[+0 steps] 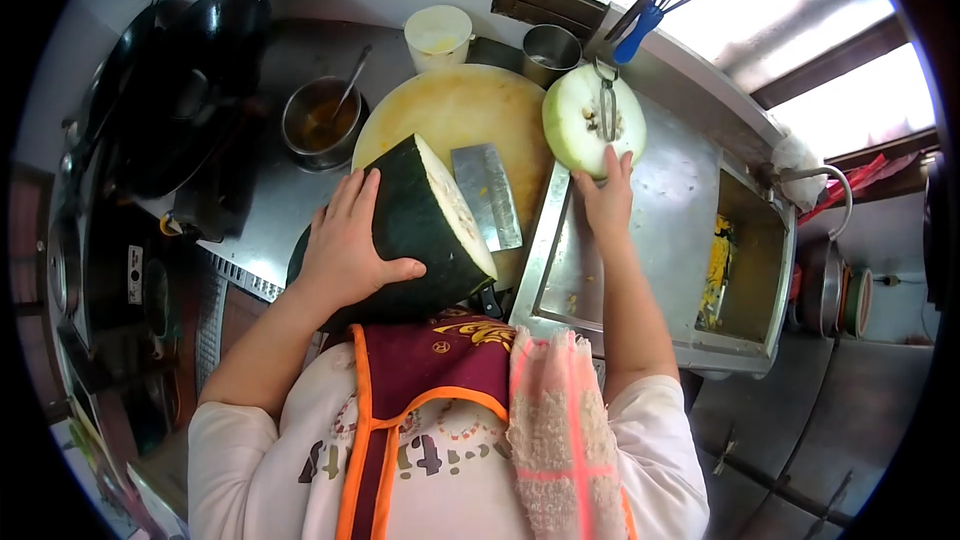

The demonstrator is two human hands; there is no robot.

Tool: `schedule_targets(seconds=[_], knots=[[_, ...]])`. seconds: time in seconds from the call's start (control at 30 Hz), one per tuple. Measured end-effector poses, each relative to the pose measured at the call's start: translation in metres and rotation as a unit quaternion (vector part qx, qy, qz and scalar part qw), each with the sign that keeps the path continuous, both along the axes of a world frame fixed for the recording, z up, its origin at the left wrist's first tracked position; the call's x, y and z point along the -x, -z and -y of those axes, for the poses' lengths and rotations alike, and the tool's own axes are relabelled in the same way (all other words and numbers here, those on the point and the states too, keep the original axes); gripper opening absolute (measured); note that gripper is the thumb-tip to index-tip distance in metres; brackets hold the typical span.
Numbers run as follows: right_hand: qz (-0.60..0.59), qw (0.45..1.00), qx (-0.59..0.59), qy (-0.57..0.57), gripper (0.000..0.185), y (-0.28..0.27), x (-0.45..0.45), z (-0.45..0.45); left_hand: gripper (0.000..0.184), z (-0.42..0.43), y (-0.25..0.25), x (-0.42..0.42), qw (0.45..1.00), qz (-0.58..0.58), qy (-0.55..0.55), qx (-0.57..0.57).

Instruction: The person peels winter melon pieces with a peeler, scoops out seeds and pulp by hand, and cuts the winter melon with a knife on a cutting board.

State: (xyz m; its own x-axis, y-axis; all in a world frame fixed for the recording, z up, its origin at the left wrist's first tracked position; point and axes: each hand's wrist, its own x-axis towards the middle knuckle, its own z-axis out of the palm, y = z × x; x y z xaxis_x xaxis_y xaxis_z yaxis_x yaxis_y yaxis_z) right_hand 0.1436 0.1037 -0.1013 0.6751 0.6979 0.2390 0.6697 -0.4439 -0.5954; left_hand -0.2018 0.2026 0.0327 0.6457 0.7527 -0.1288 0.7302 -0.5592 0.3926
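Observation:
A large dark green winter melon [420, 230], cut across so its white flesh shows, lies on its side at the near edge of the round cutting board [400, 105]. Spread across its rind is my left hand [345, 240], thumb apart from the fingers. My right hand [608, 188] rests its outstretched fingers on the near rim of a peeled, pale winter melon piece [570, 130] with seeds at its centre. On that piece's cut face lies a metal peeler [607, 105]. A cleaver [487, 195] is flat on the board, its black handle partly hidden behind the dark melon.
At the board's far side stand a white tub [438, 35] and a steel cup [551, 50]. To the left is a pot [322, 120] of brown liquid with a spoon. A sink [745, 280] holding yellow scraps is at right; black woks [215, 40] stand far left.

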Motion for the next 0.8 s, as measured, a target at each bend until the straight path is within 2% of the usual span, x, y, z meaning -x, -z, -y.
schedule_targets(seconds=[0.1,0.2,0.23,0.27,0.3,0.33,0.37,0.4,0.47,0.57,0.67,0.7,0.8], knots=[[-0.027,1.000,0.008,-0.004,0.069,-0.008,-0.008,-0.013,0.106,-0.004,0.000,-0.001,1.000,0.002,-0.004,0.000],[0.089,0.981,0.165,0.054,0.065,-0.039,0.018,-0.018,0.107,-0.009,0.006,0.000,1.000,0.020,0.008,-0.003],[0.142,0.983,0.111,0.028,0.060,-0.037,0.027,-0.015,0.107,-0.010,0.006,-0.001,1.000,0.024,0.008,-0.003],[0.167,0.985,0.022,-0.030,0.052,-0.038,0.042,-0.012,0.107,-0.010,0.005,-0.002,1.000,0.025,0.007,-0.001],[0.169,0.980,-0.016,-0.100,0.042,-0.054,0.065,-0.012,0.106,-0.011,0.004,-0.004,1.000,0.025,0.006,-0.006],[0.147,0.969,0.119,-0.157,0.035,-0.044,0.084,-0.007,0.106,-0.010,0.005,-0.006,1.000,0.020,0.005,-0.006],[0.118,0.959,0.130,-0.221,0.033,-0.045,0.104,-0.002,0.106,-0.011,0.005,-0.007,1.000,0.016,0.006,-0.009],[0.107,0.952,0.168,-0.234,0.031,-0.030,0.117,0.002,0.106,-0.013,0.005,-0.008,1.000,0.013,0.008,-0.012],[0.118,0.931,0.232,-0.255,0.037,-0.003,0.125,0.006,0.106,-0.016,0.006,-0.009,1.000,0.018,0.010,-0.011],[0.156,0.902,0.281,-0.288,0.042,-0.021,0.127,0.005,0.106,-0.018,0.010,-0.006,0.999,0.028,0.018,-0.012],[0.176,0.844,0.329,-0.385,0.049,-0.024,0.128,0.010,0.106,-0.021,0.010,-0.001,0.998,0.032,0.042,-0.017],[0.157,0.847,0.315,-0.398,0.051,-0.020,0.129,0.015,0.106,-0.020,0.010,0.002,0.998,0.032,0.056,-0.020],[0.199,0.865,0.272,-0.372,0.055,-0.007,0.139,0.024,0.107,-0.023,0.007,0.006,0.995,0.035,0.090,-0.022]])
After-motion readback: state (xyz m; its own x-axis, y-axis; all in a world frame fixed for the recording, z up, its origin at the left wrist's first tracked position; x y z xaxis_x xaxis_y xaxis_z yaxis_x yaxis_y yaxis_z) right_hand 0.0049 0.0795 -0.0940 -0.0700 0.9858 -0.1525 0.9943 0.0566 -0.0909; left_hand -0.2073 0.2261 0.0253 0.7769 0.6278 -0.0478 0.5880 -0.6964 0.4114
